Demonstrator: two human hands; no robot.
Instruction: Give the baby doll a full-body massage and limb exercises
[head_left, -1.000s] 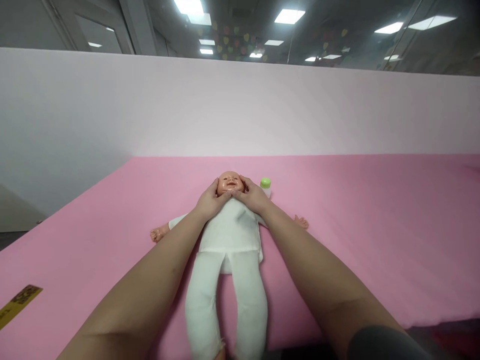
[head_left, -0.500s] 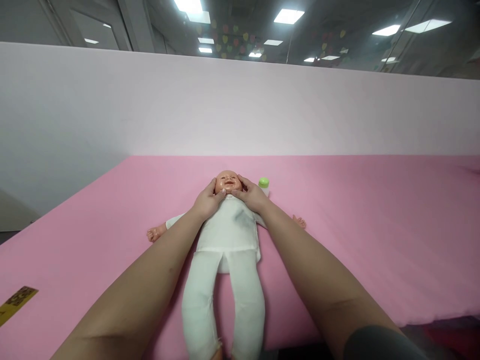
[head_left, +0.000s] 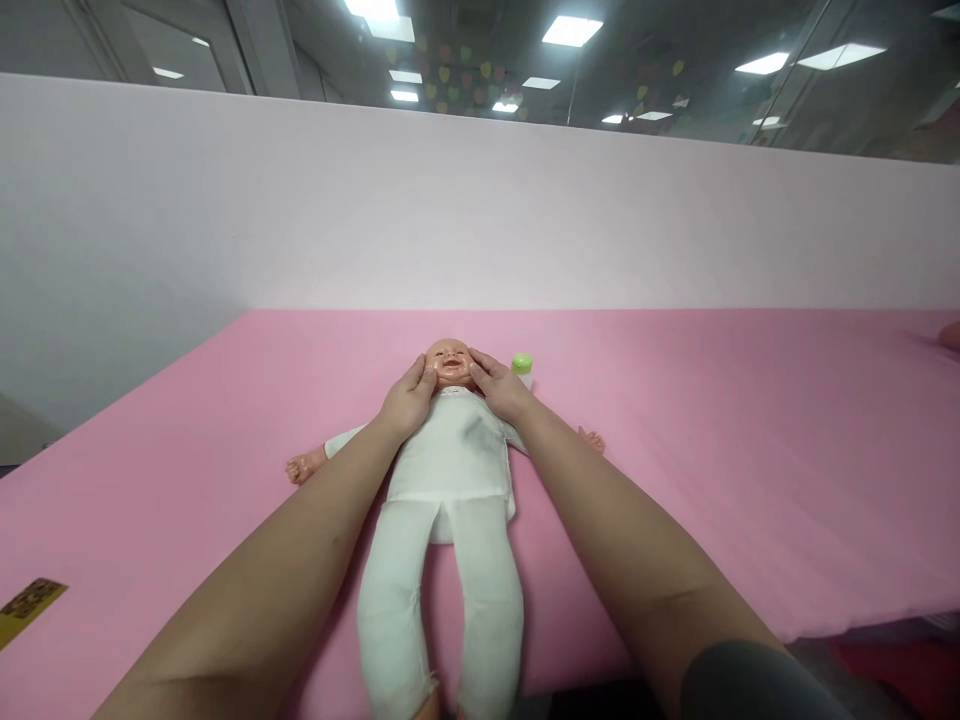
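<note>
Doll (head_left: 450, 450): supine, my left hand (head_left: 405, 403) and right hand (head_left: 504, 392) flat-fingered, cupping its cheeks; stroking underway, light pressure advised.

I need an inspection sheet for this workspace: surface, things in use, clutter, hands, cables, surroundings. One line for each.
Surface: pink sheet, smooth, covers the table.
Things in use: doll on its back in white clothes, arms spread, head away from the camera.
Clutter: bottle with green cap, just right of the doll's head; yellow tag at the left edge.
Hands: left hand and right hand open, each against one side of the doll's face.
Cables: nothing seen.
Surroundings: pale wall behind; glass and ceiling lights above.
</note>
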